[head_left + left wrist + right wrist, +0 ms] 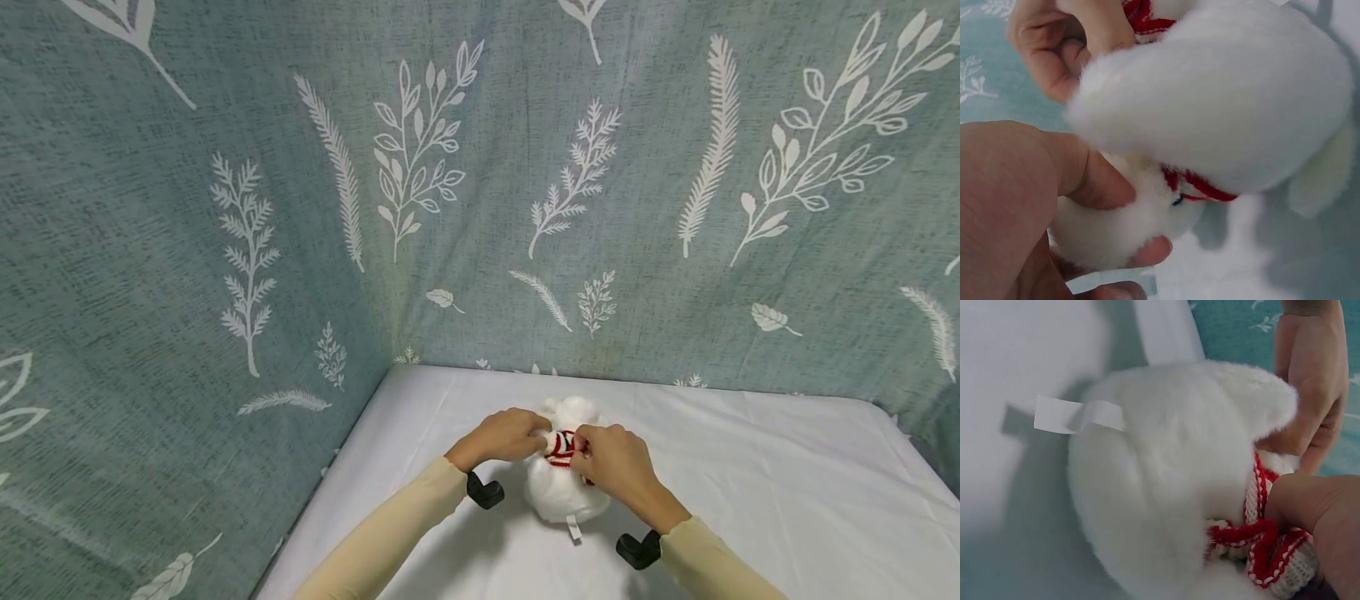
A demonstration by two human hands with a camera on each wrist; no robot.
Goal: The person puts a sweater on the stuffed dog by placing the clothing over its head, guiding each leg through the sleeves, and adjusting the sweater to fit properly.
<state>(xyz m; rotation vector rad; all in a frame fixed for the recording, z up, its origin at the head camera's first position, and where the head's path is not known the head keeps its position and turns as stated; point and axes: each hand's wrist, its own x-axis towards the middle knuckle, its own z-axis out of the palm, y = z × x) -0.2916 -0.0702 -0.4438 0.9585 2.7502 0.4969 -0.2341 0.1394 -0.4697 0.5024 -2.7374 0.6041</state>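
Note:
A white plush toy (564, 493) lies on the white-covered surface, wearing a small knitted sweater (561, 448) with red and white trim. My left hand (506, 435) is at the toy's left side; its thumb and fingers pinch a furry white limb (1110, 234). On the other side my right hand (621, 463) pinches the knit, with the thumb (1310, 500) pressed at the red-trimmed edge. The right fingertips are partly hidden behind the sweater. A white fabric tag (1079, 415) sticks out from the toy's rounded bottom.
The white sheet (750, 483) spreads under the toy. Teal fabric with white leaf prints (487, 208) hangs behind it and along the left side. Black wrist-camera mounts (639, 550) sit below both wrists.

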